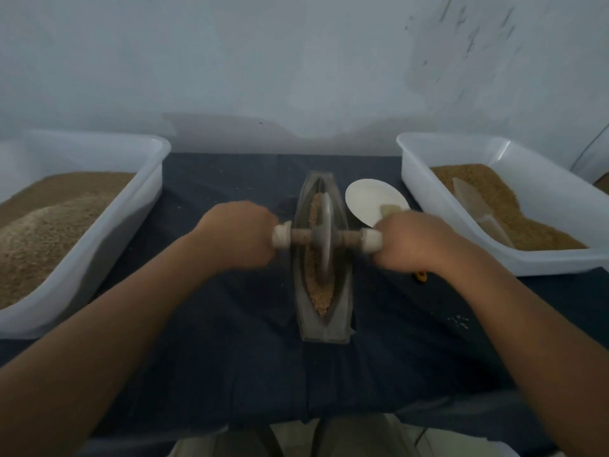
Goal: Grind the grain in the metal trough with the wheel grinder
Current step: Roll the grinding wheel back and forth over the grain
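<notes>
A long boat-shaped metal trough (pixel 342 291) lies lengthwise on the dark cloth in the middle of the table. Brown grain (pixel 318 298) fills its groove. The wheel grinder (pixel 324 235) stands on edge in the groove, about midway along it, with a wooden axle running out to both sides. My left hand (pixel 239 234) grips the left handle of the axle. My right hand (pixel 412 240) grips the right handle. Both fists hide most of the handles; only the pale inner ends show.
A white tub (pixel 145 179) heaped with pale ground grain stands at the left. Another white tub (pixel 415 166) at the right holds brown grain and a clear scoop (pixel 478 209). A white dish (pixel 369 199) lies just right of the trough. A small yellow object (pixel 420 275) peeks from under my right wrist.
</notes>
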Action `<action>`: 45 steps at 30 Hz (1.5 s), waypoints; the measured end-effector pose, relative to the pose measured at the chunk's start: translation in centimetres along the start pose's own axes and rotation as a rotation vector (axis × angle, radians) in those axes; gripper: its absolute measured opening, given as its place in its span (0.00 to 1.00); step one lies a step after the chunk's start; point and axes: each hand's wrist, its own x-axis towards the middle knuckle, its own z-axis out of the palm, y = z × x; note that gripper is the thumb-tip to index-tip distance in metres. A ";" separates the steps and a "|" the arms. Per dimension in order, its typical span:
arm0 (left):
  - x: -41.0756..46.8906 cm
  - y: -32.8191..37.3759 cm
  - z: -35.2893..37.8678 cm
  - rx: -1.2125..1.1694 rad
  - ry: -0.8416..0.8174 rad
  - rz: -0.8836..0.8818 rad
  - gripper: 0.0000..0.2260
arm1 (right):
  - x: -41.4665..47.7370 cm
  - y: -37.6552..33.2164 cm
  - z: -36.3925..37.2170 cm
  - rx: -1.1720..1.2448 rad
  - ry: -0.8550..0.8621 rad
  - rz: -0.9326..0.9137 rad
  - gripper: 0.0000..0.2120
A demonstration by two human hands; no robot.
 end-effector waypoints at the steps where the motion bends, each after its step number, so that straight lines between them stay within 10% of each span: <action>1: -1.5 0.0 0.0 -0.003 -0.006 0.037 0.10 | -1.8 0.1 0.0 0.042 -0.048 -0.038 0.07; 12: 4.6 0.3 0.2 0.054 0.167 -0.203 0.15 | 4.6 -0.6 0.4 -0.090 0.275 0.162 0.10; 23: -3.3 -0.1 1.1 -0.006 0.034 0.062 0.12 | -3.2 0.7 0.9 0.084 -0.013 -0.116 0.13; 30: 5.4 -0.2 -0.3 0.088 0.131 -0.144 0.10 | 5.8 0.4 1.9 -0.097 0.358 0.154 0.11; 41: -3.4 -0.1 -0.2 -0.007 -0.040 0.100 0.10 | -4.9 0.9 1.0 0.123 -0.059 -0.109 0.13; 45: 0.4 -0.3 0.7 -0.016 0.015 -0.039 0.12 | -0.1 0.3 0.8 -0.054 0.145 -0.009 0.11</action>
